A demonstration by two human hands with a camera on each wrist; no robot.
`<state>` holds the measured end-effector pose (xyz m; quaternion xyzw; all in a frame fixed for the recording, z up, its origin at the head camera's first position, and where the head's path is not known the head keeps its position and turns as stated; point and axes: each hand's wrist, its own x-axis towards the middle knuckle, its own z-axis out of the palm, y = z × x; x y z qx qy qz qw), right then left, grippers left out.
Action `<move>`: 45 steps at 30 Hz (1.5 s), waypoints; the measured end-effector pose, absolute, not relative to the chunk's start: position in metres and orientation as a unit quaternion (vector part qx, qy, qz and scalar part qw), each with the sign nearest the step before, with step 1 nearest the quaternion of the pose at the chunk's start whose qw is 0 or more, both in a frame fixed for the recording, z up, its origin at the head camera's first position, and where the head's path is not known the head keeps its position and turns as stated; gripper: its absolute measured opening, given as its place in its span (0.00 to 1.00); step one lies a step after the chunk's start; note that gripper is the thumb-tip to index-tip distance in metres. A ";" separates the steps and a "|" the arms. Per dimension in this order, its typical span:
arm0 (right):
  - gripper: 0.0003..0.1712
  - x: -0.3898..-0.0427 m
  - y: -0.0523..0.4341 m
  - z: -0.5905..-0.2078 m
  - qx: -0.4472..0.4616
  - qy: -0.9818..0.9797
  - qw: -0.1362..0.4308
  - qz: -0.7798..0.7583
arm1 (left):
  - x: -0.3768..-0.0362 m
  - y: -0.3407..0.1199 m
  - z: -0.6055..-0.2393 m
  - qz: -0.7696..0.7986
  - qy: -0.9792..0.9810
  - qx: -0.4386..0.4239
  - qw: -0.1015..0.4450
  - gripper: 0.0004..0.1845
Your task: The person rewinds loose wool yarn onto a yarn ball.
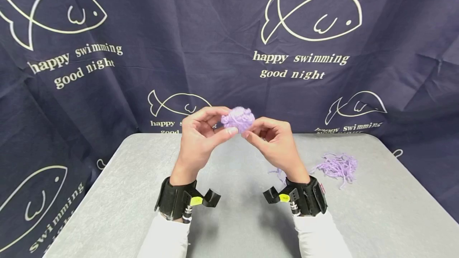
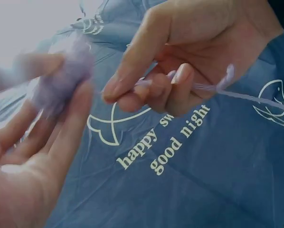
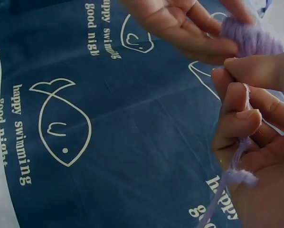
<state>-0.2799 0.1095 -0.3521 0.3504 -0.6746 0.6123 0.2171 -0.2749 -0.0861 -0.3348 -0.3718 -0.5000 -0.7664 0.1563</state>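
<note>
At the centre of the head view, above the far edge of the grey bench (image 1: 143, 194), I see my left hand (image 1: 201, 130) pinching a small lilac yarn ball (image 1: 238, 118) between thumb and fingertips, with the thumb pressed to its near side. My right hand (image 1: 274, 140) sits just beside it, right of centre, its fingers curled around a yarn strand (image 2: 256, 96) that runs across the palm toward the ball; the right wrist view shows the same strand passing under the bent fingers (image 3: 239, 118). Toward the right of the bench lies a loose pile of lilac yarn (image 1: 338, 166), well apart from both hands. A dark blue cloth backdrop (image 1: 229, 51) with fish prints fills the upper frame.
</note>
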 end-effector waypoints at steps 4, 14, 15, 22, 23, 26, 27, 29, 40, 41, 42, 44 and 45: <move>0.06 -0.276 0.104 -0.351 0.351 -0.688 0.211 0.599 | -0.277 -0.085 -0.336 -0.753 -0.526 -0.306 0.250 0.16; 0.08 -0.268 0.105 -0.344 0.374 -0.681 0.242 0.581 | -0.282 -0.094 -0.340 -0.592 -0.710 -0.281 0.259 0.16; 0.09 -0.268 0.106 -0.344 0.375 -0.678 0.243 0.584 | -0.282 -0.095 -0.341 -0.575 -0.725 -0.287 0.249 0.16; 0.07 -0.271 0.115 -0.343 0.356 -0.663 0.257 0.606 | -0.280 -0.100 -0.342 -0.514 -0.771 -0.354 0.130 0.16; 0.07 -0.272 0.117 -0.342 0.351 -0.663 0.260 0.608 | -0.280 -0.101 -0.342 -0.517 -0.765 -0.369 0.107 0.16; 0.06 -0.274 0.121 -0.343 0.334 -0.665 0.261 0.615 | -0.277 -0.103 -0.339 -0.550 -0.724 -0.415 0.040 0.18; 0.05 -0.275 0.122 -0.343 0.329 -0.665 0.258 0.619 | -0.277 -0.104 -0.339 -0.563 -0.705 -0.431 0.021 0.18; 0.05 -0.276 0.122 -0.344 0.322 -0.663 0.247 0.629 | -0.275 -0.104 -0.338 -0.589 -0.667 -0.456 -0.007 0.18; 0.05 -0.283 0.117 -0.351 0.329 -0.646 0.216 0.654 | -0.272 -0.097 -0.336 -0.683 -0.561 -0.468 -0.023 0.18; 0.05 -0.283 0.117 -0.352 0.332 -0.645 0.213 0.654 | -0.272 -0.097 -0.336 -0.689 -0.556 -0.464 -0.012 0.18; 0.05 -0.283 0.116 -0.352 0.335 -0.644 0.210 0.654 | -0.272 -0.096 -0.335 -0.698 -0.549 -0.460 0.002 0.17; 0.06 -0.283 0.115 -0.353 0.339 -0.643 0.203 0.656 | -0.271 -0.093 -0.335 -0.717 -0.532 -0.449 0.039 0.17; 0.06 -0.283 0.114 -0.353 0.339 -0.644 0.200 0.656 | -0.271 -0.091 -0.335 -0.726 -0.523 -0.442 0.062 0.18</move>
